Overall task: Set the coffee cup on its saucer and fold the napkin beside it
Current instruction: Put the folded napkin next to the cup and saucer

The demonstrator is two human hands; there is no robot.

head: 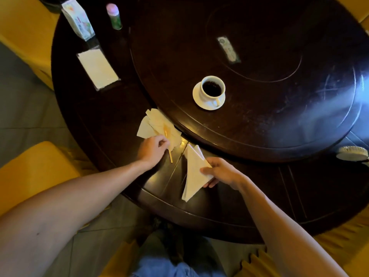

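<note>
With the coffee cup (212, 89) already on its saucer (199, 100), the right hand (223, 172) — grip pinching the folded napkin (194, 172) at the tabletop's near edge — should carry it flat beside the saucer, while the left hand (152, 150), pinching loose napkins (157, 124), stays clear.

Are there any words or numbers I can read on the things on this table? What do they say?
None can be read.
Carton: coloured pictures and print, too blurred to read.
Small bottle: green label, too blurred.
Flat packet on the turntable: small print, too small and blurred.
White card in the holder: looks blank.
Coffee cup, folded napkin: no writing visible.
</note>
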